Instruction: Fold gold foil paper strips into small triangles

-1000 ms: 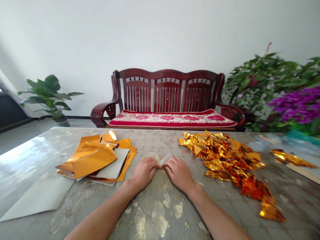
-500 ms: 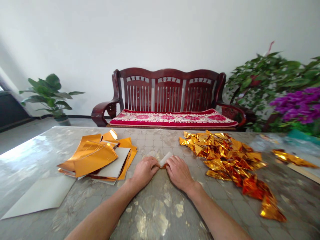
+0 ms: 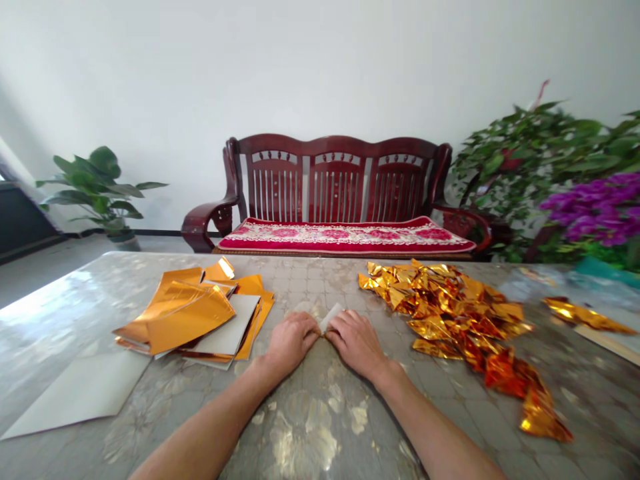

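Note:
Both my hands meet at the middle of the table over a sheet of foil paper [image 3: 330, 315], its pale side up and mostly covered by my fingers. My left hand [image 3: 294, 339] has its fingers curled and pinches the sheet's near left part. On the right, my right hand [image 3: 356, 339] is closed on the same sheet, its fingertips almost touching the left ones. Left of my hands lies a loose stack of gold foil paper [image 3: 187, 317]. Over to the right is a heap of folded gold foil pieces [image 3: 450, 307], shiny and pointed.
A single pale sheet [image 3: 83, 393] lies at the table's left. Clear plastic bags [image 3: 535, 283] and one gold piece [image 3: 587, 315] sit at the far right. Behind the patterned table [image 3: 305, 427] stands a wooden bench [image 3: 335, 180], with plants on both sides.
My right hand has shifted slightly toward my left, and the fingertips are closer together. Less of the sheet shows between them. The stack and the heap stay as they were.

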`<state>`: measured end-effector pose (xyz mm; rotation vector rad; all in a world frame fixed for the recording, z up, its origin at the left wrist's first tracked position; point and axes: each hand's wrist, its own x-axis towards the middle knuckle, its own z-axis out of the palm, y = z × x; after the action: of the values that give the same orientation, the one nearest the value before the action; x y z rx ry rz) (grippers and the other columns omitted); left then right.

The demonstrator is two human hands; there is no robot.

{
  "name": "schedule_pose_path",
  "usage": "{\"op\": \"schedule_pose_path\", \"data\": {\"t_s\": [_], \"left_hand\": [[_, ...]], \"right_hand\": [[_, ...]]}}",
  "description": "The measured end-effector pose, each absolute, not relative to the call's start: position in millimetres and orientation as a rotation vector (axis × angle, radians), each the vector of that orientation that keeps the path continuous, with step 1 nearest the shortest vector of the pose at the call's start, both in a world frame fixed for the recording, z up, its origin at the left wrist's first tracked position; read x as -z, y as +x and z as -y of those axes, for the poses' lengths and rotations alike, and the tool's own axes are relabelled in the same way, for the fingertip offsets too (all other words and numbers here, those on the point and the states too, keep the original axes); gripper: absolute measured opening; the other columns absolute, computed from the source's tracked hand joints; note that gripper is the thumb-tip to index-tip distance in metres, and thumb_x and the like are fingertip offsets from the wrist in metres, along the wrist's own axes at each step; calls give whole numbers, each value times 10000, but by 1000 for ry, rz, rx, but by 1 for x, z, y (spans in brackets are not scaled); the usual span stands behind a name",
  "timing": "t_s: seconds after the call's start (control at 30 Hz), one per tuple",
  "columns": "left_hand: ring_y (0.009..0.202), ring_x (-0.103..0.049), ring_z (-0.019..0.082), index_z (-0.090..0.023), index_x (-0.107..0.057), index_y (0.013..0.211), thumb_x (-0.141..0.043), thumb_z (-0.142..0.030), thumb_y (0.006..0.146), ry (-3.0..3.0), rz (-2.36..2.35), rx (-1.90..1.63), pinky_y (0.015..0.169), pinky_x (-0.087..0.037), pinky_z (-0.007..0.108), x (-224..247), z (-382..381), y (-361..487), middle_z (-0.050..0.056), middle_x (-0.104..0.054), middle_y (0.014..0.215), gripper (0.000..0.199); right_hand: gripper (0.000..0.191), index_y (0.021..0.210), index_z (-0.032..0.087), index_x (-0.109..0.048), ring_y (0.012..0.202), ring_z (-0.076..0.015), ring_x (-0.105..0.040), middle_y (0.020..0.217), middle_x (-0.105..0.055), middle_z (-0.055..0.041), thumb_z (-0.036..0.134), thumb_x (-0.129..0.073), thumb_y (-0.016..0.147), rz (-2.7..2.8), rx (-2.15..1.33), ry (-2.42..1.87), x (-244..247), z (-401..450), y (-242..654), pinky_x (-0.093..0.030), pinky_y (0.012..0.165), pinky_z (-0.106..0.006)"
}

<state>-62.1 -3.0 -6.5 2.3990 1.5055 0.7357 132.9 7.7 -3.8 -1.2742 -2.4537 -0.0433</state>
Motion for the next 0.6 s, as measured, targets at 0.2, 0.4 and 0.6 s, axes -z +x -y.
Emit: {"op": "schedule_pose_path", "data": {"t_s": [0.2,0.4,0.6], "left_hand": [[915,-623,161,-217,-697,823,-562,-133,856,2401,-1479,-759,860,-448,250,8,2,-62,0,-709,904,163],[902,-633,157,-221,-687,777,-560,-108,818,2356,-1478,-746,841,-441,236,7,1,-60,-5,-716,886,174],[897,-636,154,-222,-677,747,-563,-107,792,2313,-1507,-733,828,-442,229,4,2,-60,-8,-718,894,167]], "right_hand": [[115,848,217,-614,897,-186,-516,919,-638,-14,262,-567,943,2403,-3,-1317,6,-8,131,-346,778,-307],[94,837,221,-615,909,-199,-515,927,-650,-20,269,-589,914,2378,-26,-1387,8,-9,127,-334,777,-311],[74,830,225,-609,912,-202,-512,920,-652,-12,266,-607,892,2361,-40,-1402,10,-10,126,-328,784,-311]]}}
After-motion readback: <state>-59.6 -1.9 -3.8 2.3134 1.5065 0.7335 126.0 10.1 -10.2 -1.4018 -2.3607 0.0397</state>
